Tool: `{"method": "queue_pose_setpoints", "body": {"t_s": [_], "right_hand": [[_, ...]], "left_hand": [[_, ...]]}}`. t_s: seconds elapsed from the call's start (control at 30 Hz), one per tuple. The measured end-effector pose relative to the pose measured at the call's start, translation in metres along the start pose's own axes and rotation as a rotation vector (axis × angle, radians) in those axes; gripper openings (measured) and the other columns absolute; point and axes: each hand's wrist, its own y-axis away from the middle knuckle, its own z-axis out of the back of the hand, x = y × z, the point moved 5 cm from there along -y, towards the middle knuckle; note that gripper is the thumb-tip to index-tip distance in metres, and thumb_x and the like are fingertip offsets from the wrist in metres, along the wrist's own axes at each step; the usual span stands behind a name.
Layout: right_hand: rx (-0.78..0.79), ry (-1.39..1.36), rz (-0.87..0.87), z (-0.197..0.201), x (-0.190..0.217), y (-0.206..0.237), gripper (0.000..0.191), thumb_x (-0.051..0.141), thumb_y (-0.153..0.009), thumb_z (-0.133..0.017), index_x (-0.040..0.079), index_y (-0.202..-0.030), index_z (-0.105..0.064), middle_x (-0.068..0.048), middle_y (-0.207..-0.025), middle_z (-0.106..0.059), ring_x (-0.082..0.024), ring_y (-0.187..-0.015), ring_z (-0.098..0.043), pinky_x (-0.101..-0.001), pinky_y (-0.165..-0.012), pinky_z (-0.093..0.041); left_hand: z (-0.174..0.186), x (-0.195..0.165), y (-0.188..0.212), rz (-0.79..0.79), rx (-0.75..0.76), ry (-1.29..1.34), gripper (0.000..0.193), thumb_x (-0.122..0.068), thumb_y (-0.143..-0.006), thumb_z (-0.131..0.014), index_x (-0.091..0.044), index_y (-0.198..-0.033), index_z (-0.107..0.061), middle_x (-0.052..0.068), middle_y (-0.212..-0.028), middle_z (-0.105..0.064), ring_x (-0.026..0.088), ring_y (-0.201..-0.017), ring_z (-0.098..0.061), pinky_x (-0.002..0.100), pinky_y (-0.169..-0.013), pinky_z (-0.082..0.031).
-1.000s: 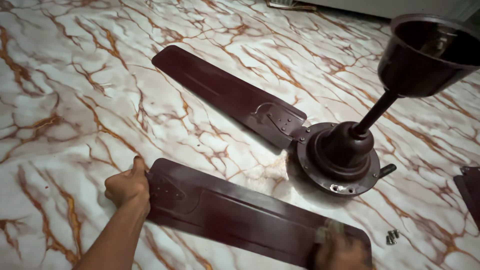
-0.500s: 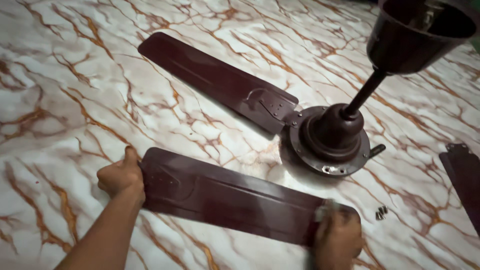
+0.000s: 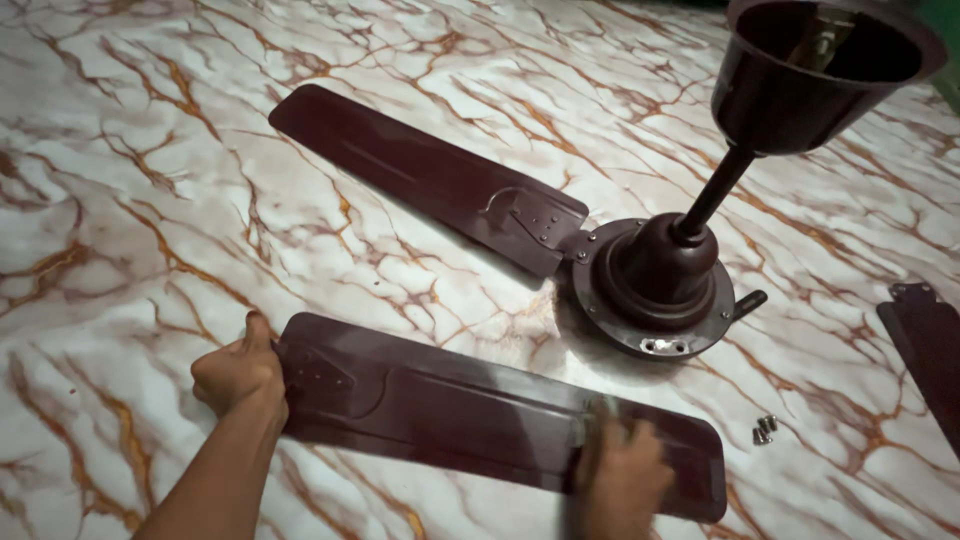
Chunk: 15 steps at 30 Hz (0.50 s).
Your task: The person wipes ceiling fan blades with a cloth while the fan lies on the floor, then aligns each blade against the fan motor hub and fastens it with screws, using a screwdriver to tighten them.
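Note:
A loose dark maroon fan blade [image 3: 450, 405] lies flat on the marble floor [image 3: 150, 150] in front of me. My left hand [image 3: 240, 375] grips its bracket end at the left. My right hand [image 3: 620, 475] rests on the blade near its right end, blurred, with something pale under the fingers that I cannot make out. Beyond it sits the fan motor [image 3: 655, 280] with its rod and cup-shaped canopy [image 3: 815, 70]. A second blade [image 3: 420, 175] is attached to the motor and points up-left.
Small loose screws [image 3: 763, 430] lie on the floor right of the held blade. A third blade [image 3: 925, 350] shows partly at the right edge. The floor is white marble with brown veins.
The view has shifted, so the fan sits higher and further right in frame. My right hand has slid along the blade's right end. My left hand keeps its grip.

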Motion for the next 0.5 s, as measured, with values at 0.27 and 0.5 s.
{"method": "queue_pose_setpoints", "body": {"t_s": [0.27,0.5], "right_hand": [[-0.397,-0.024,-0.323,0.002,-0.1,0.037,0.025,0.012,-0.101,-0.065,0.008,-0.125,-0.069,-0.025,-0.105,-0.056,-0.038,-0.092,-0.064,-0.0479,-0.087,-0.057],[-0.142,0.046,-0.351,-0.016,-0.107,0.038,0.032,0.015,-0.095,-0.07,0.009,-0.126,-0.078,-0.026,-0.094,-0.058,-0.041,-0.083,-0.063,-0.0532,-0.078,-0.053]], "left_hand": [[0.002,0.005,-0.001,0.034,-0.028,-0.028,0.044,-0.045,-0.089,-0.076,-0.001,-0.087,-0.08,0.019,-0.084,-0.076,0.032,-0.078,-0.071,0.045,-0.087,-0.055],[0.001,0.002,-0.004,-0.061,-0.06,0.005,0.045,-0.044,-0.088,-0.078,0.001,-0.089,-0.079,0.019,-0.083,-0.076,0.032,-0.08,-0.071,0.045,-0.088,-0.055]]}}
